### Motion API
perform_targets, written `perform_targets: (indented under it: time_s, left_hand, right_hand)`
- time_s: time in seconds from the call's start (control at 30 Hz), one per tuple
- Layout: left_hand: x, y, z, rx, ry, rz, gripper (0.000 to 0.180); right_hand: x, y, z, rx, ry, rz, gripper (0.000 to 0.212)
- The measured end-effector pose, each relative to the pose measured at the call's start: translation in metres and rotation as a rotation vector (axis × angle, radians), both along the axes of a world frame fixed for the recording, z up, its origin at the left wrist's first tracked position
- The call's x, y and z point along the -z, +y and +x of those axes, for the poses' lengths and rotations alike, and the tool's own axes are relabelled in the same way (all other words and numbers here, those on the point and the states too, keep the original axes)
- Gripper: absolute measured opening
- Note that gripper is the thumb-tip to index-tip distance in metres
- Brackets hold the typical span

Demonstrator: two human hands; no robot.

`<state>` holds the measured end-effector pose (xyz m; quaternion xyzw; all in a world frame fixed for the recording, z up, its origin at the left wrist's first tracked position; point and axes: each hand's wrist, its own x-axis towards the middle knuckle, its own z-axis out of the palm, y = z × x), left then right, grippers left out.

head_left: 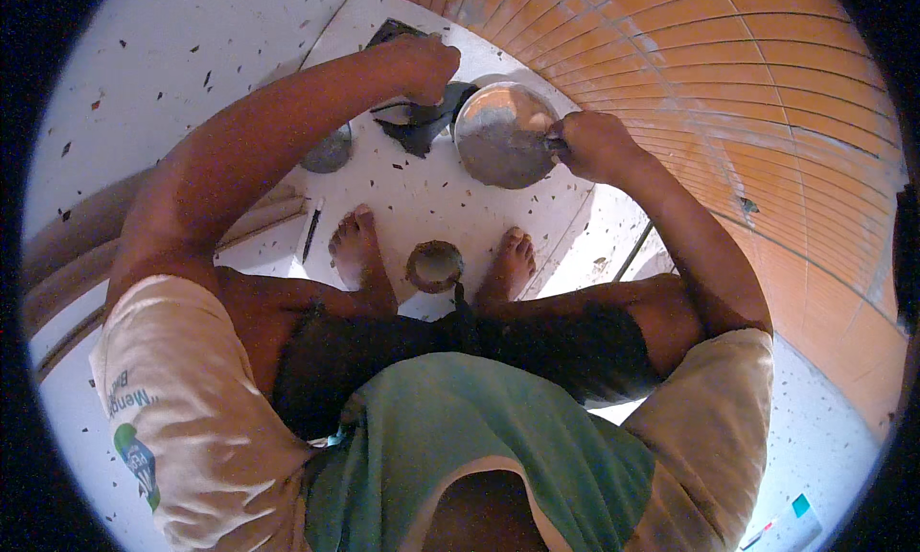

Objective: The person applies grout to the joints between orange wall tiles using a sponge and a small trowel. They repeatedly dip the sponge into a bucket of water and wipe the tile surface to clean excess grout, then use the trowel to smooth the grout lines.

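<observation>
A person squats barefoot on a pale speckled terrazzo floor (431, 202), washing cookware beside an orange tiled wall (767, 82). Nearest the body, between the two feet, sits a small round cup (434, 265), brownish outside with a cloudy, pale inside. Beyond it, toward the wall, the right hand (596, 142) has its grip pressed together around the short handle of a round metal pan (503, 135), which it holds tilted with the dull grey, scuffed inner face turned up toward the camera; the pan hangs over the raised floor slab near its far edge. The left hand (425, 65) is closed in a fist over something dark by the slab's far corner, apparently a scrubbing cloth or tap fitting; what it pinches cannot be told. A dark, crumpled rag (412, 130) lies just beside it on the floor, and a shallow grey metal lid (329, 152) rests under the left forearm, near the slab's left edge.

To scrub well, the pan likely needs a firm hold at the handle and a steady tilt so water runs off the smooth, curved metal rather than pooling. The wet terrazzo looks slick; the glazed tiles are ribbed by pale grout lines.
</observation>
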<state>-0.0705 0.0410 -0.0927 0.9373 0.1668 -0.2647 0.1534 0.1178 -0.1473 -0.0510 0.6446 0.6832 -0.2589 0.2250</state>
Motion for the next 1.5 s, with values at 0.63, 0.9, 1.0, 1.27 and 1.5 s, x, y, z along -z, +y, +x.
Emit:
perform_targets:
  time_s: [0.63,0.9,1.0,1.27,1.5]
  left_hand:
    - [0.072,-0.043,0.021,-0.066,-0.292,0.164,0.034]
    - [0.080,-0.043,0.026,-0.114,-0.177,0.145,0.038]
    - [0.082,-0.045,0.026,-0.112,-0.196,0.188,0.038]
    - [0.078,-0.040,0.026,-0.124,-0.121,0.109,0.043]
    - [0.055,0.008,0.028,-0.193,-0.344,0.007,0.044]
  right_hand:
    - [0.059,-0.036,0.006,-0.367,0.002,0.314,0.009]
    - [0.044,-0.032,-0.003,-0.260,0.053,0.225,0.010]
    - [0.044,-0.032,-0.007,-0.234,-0.034,0.163,0.010]
    - [0.031,-0.031,-0.002,-0.155,-0.065,0.179,0.012]
    - [-0.021,-0.003,0.047,0.309,0.363,-0.024,0.031]
